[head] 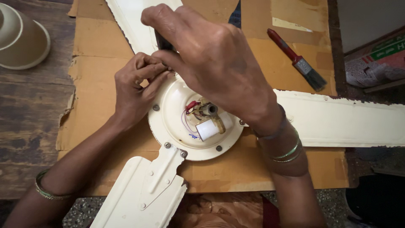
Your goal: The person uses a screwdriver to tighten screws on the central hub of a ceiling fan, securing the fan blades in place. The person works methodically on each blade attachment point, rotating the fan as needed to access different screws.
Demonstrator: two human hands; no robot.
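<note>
Fan motor housing (175, 110): cream, round, lying flat on the cardboard, centre of view; screws spaced round its rim.
Hub parts: short metal shaft (209, 109) upright at the centre, white cylindrical capacitor (209, 128) just beside it, red and thin purple wires (190, 110) running to the left of the shaft.
Near blade (141, 194): cream, bolted to the housing's lower rim, reaching toward the bottom edge of view.
Right blade (341, 122): cream, chipped along its edge, extending from the housing to the right edge of view.
Far blade (133, 23): cream, running up and left from the housing; its joint with the housing hidden by both hands.
Left hand (135, 90): on the housing's upper-left rim, fingers bunched narrowly in a pinch; the pinched item too small and too covered to identify.
Right hand (215, 63): above the housing, fingers curled tightly round a dark slim tool (162, 42), only a short length of it visible; tool tip meeting the left fingertips at the far blade's root.
Wrists: green bangles on both.
Cardboard (101, 42): brown, torn sheet under the fan, over a wooden surface.
Paintbrush (297, 60): red handle, dark bristles, lying on the cardboard well apart from the hands, upper right.
Cream cone-shaped cover (23, 40): on the wood, upper left corner.
</note>
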